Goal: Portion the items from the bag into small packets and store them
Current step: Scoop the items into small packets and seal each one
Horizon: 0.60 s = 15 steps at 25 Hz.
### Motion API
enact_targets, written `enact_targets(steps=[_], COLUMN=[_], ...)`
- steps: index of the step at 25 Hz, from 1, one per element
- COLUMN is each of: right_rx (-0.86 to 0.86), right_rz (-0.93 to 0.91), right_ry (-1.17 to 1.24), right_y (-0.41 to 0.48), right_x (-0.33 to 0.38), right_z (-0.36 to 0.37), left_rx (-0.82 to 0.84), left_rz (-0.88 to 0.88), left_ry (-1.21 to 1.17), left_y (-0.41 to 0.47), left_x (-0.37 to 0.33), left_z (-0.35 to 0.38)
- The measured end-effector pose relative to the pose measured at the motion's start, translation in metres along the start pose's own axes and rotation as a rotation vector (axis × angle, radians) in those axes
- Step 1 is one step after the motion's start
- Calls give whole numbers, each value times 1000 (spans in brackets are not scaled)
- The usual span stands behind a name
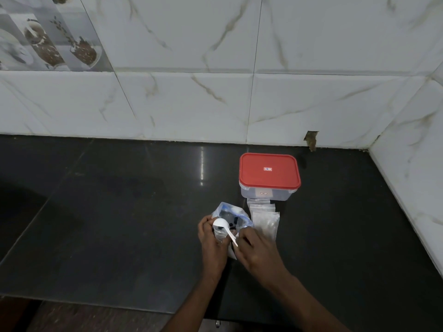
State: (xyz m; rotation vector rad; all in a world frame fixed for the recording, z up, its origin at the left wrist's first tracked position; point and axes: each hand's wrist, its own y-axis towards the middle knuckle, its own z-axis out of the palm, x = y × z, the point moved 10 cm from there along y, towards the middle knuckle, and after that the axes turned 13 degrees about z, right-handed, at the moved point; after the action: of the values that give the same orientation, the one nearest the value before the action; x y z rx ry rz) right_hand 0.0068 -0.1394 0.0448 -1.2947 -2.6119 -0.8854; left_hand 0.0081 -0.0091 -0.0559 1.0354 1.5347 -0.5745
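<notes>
Both hands met low over the black counter [119,224]. The left hand [212,238] curled round a small packet [218,235] and held its mouth upward. The right hand [254,250] pinched the handle of the white spoon [220,222], whose bowl stood over the packet, just in front of the open bag [230,214]. To pour well, I judge the bowl should enter the mouth first and then tip slowly. Some empty packets [265,219] lay beside the bag, before the closed red-lidded box [269,171].

A red lid [269,170] is seen on a clear box [263,194]. The spoon [221,224] is white, the surface [119,212] glossy black, the tiles [239,68] white with beige veins.
</notes>
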Motion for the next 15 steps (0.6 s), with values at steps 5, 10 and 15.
enact_targets(steps=[5,10,15], right_rx=[-74,-37,367], right_rz=[-13,784,974], right_ry=[40,396,360], right_y=[-8,8,16], right_x=[-1,-82,-103], right_z=[-11,-6,43], left_rx=[35,80,75], left_rz=[-20,-12,29], left_ry=[-16,-22,-22], left_y=[0,-2,-4], left_x=[2,-4,-7], left_z=[2,2,-3])
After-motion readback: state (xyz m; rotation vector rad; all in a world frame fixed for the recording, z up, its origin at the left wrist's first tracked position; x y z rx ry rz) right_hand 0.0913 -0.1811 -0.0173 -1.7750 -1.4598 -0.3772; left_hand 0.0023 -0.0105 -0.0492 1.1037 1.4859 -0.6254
